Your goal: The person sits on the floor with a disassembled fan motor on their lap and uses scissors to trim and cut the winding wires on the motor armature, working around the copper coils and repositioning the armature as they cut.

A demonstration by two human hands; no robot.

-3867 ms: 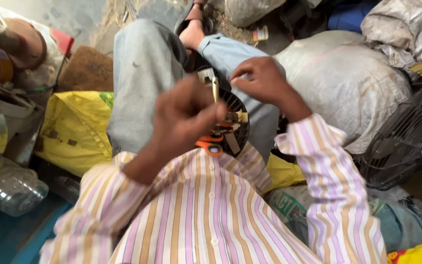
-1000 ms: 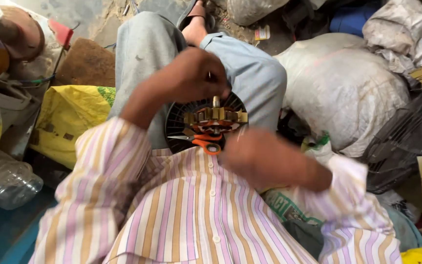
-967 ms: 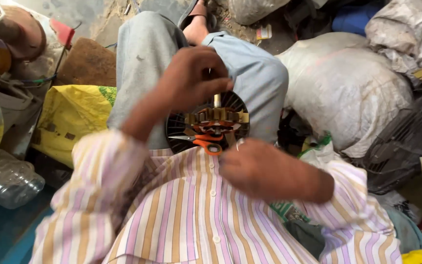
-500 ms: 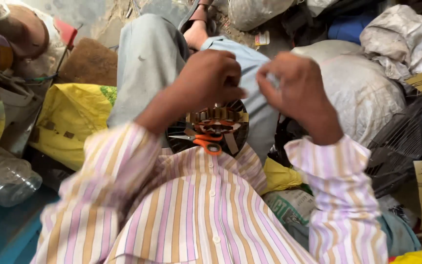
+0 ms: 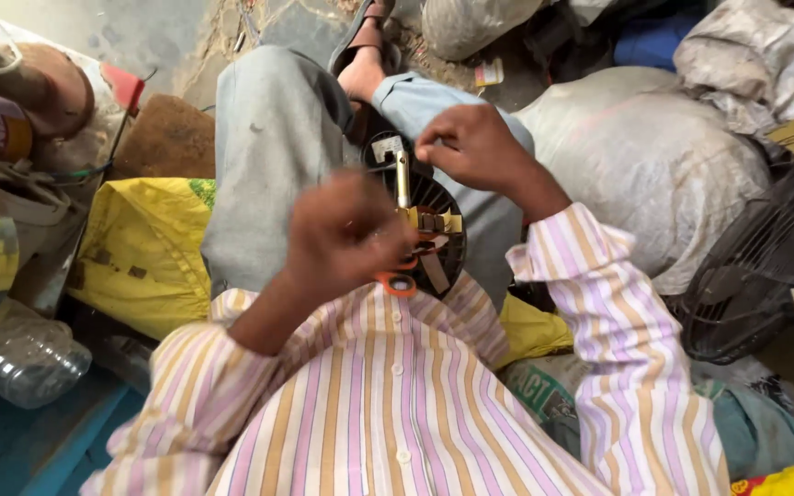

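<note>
hands (image 5: 346,234) (image 5: 470,145) on black fan motor (image 5: 429,230)

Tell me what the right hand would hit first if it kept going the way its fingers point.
Probably the brass-coloured metal shaft standing out of the round black motor; the right hand points left towards it, though depth is unclear.

Free room and obstacles. The fan motor (image 5: 425,230) sits wedged between the trouser legs (image 5: 268,165); access is open only from above. A grey sack (image 5: 654,174) and black fan grille (image 5: 755,266) block the right; a yellow bag (image 5: 140,248) and plastic bottle (image 5: 16,354) crowd the left.
</note>
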